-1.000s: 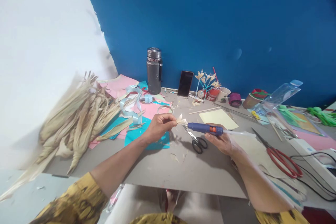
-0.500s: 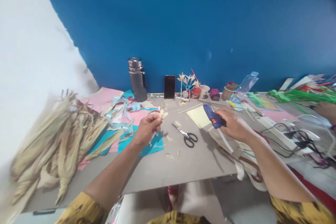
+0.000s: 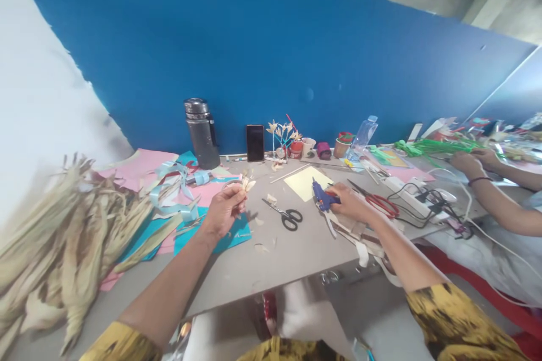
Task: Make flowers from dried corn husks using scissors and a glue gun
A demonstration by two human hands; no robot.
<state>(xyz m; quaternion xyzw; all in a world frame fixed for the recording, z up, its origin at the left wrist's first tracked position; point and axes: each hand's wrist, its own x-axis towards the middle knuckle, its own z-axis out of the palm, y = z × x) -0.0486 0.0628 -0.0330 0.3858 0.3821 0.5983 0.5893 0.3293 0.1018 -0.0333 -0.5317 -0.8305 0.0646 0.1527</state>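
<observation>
My left hand (image 3: 226, 206) pinches a small pale corn-husk flower (image 3: 248, 183) above the blue paper (image 3: 232, 235). My right hand (image 3: 347, 203) is closed around a dark blue glue gun (image 3: 324, 196), low over the table by the right edge of a yellow paper sheet (image 3: 307, 181). Between my hands lie scissors (image 3: 290, 218) with black handles, among small husk scraps. At the back, finished-looking husk flowers (image 3: 283, 132) stand on light blue stems.
Dried corn husks (image 3: 80, 237) are heaped at the left. A grey thermos (image 3: 202, 138) and a phone (image 3: 254, 142) stand along the blue wall. On the right are red-handled scissors (image 3: 383, 206), a power strip (image 3: 410, 194) with tangled cords, and a co-worker's hands (image 3: 470, 164) near green strips.
My right hand has lowered the glue gun to the table beside the yellow paper. My left hand still pinches the husk flower. The view has turned right, bringing the co-worker's arms into sight.
</observation>
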